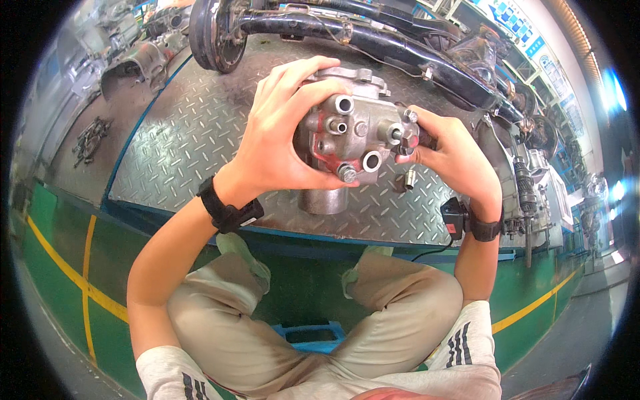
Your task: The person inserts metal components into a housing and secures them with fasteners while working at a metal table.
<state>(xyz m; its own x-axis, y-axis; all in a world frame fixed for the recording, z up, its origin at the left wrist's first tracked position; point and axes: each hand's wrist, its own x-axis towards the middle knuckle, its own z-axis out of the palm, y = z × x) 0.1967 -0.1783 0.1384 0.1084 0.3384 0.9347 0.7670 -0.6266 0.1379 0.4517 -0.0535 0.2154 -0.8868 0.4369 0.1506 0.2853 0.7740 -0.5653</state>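
Observation:
A grey cast-metal housing (361, 127) with round ports, bolts and reddish smears is held up over the diamond-plate bench (180, 173). My left hand (280, 127) is wrapped round its left side, the thumb along the lower edge and the fingers over the top. At the right side my right hand (453, 150) closes on the housing beside the bolt heads (408, 137); some of its fingers are hidden behind it. Below the housing shows a metal cylinder (323, 201). A small metal fitting (408, 180) is seen near my right hand, over the bench.
Across the bench's far side lies a long black axle (293, 25) with a drum (217, 33) at its left end. Gear shafts (525, 190) and castings stand at the right. At the left are a bell-shaped casting (137, 67) and a heap of small metal parts (92, 140).

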